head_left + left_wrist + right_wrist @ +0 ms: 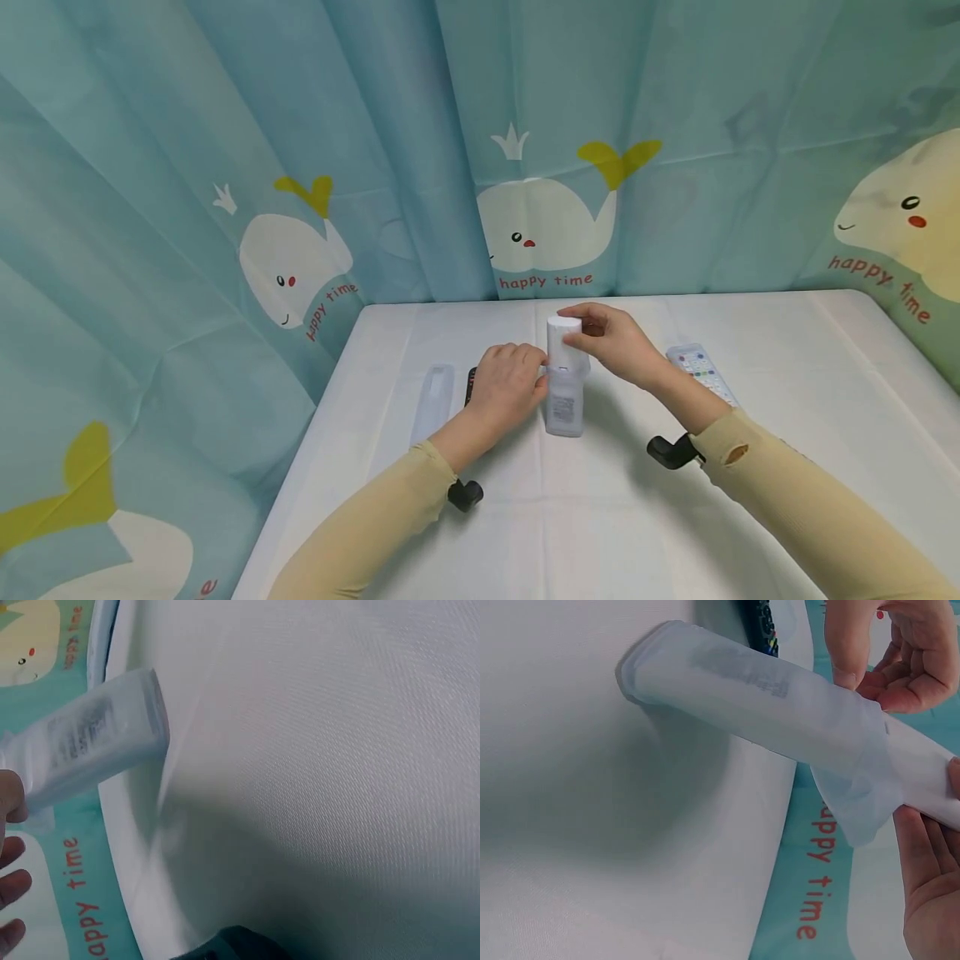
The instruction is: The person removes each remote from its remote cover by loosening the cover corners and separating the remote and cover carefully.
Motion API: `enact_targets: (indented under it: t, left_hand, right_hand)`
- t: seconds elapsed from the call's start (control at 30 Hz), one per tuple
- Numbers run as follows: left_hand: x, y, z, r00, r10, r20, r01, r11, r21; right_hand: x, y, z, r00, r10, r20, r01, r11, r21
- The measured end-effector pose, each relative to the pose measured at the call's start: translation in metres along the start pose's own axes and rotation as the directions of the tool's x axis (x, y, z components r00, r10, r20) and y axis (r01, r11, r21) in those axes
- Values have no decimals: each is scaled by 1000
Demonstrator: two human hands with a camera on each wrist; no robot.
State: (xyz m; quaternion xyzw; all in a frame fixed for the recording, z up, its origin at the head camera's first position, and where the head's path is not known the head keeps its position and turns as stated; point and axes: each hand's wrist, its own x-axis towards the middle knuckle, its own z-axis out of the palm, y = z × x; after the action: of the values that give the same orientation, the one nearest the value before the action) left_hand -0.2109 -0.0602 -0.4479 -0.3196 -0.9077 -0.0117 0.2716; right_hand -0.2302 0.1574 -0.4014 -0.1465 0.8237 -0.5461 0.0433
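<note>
A white remote control [562, 335], back side showing, is partly inside a translucent soft sleeve [564, 417]. A printed label shows dimly through the sleeve. My right hand [617, 340] holds the remote's bare far end between thumb and fingers. On the other side, my left hand [507, 379] pinches the sleeve's rim with thumb and index finger, as the right wrist view shows. There the sleeve [742, 690] has a loose flap hanging from its mouth, near the right hand's fingers [922, 862]. The left wrist view catches only the left fingertips and the sleeve's closed end [135, 724].
Left of my left hand lies another translucent sleeve [433, 402]. A black remote control [470, 385] is mostly hidden behind that hand. A pale remote with coloured buttons [702, 372] lies right, partly behind my right forearm. A whale-print curtain [420, 167] hangs along the white table's far edge.
</note>
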Motion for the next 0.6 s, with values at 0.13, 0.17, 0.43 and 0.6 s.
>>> enact_targets:
  t: [0.13,0.17,0.43,0.6]
  left_hand:
    - [3,3,-3,993,-65,94,66,998,-11]
    - [3,3,-3,989,-84,121,88,996,-26]
    - [-2,3,2,954,-192,230,244,943,-225]
    - [-4,2,4,961,-197,193,246,929,-277]
  right_hand:
    - [0,0,0,1000,5,0,-5,1000,0]
    - [-1,0,0,1000,4,0,-4,1000,0]
    - [-3,1,2,1000,3,1,-3,1000,6]
    - [-4,1,2,1000,-1,-2,0,1000,-7]
